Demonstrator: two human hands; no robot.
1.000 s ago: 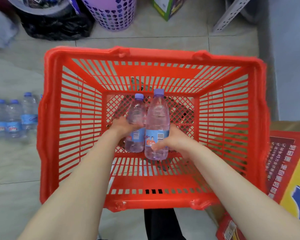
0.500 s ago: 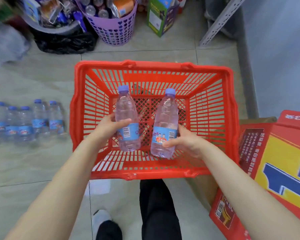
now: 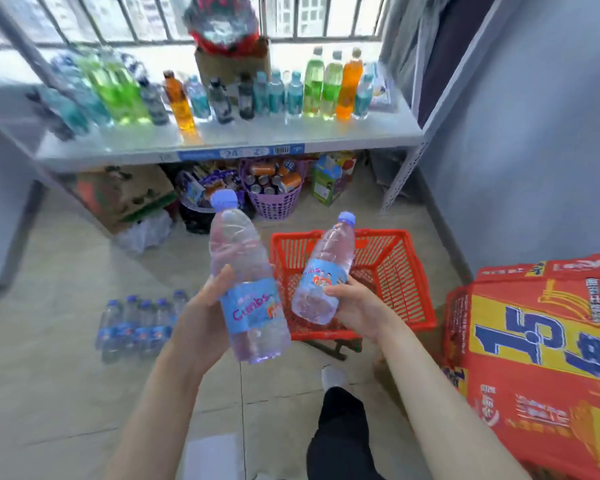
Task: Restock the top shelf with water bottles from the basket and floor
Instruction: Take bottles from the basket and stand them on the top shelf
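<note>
Clear plastic purple-capped water bottle gripped in left hand; second clear bottle gripped in right hand, both aloft near red plastic mesh basket. Suggest: keep upright, set on bare front strip of white top shelf.

The top shelf has a bare strip along its front edge; drink bottles crowd the back in a row, with a cardboard box behind them. Open floor lies before it at left. The red basket and stacked red cartons block the right; a bottle pack lies low left
</note>
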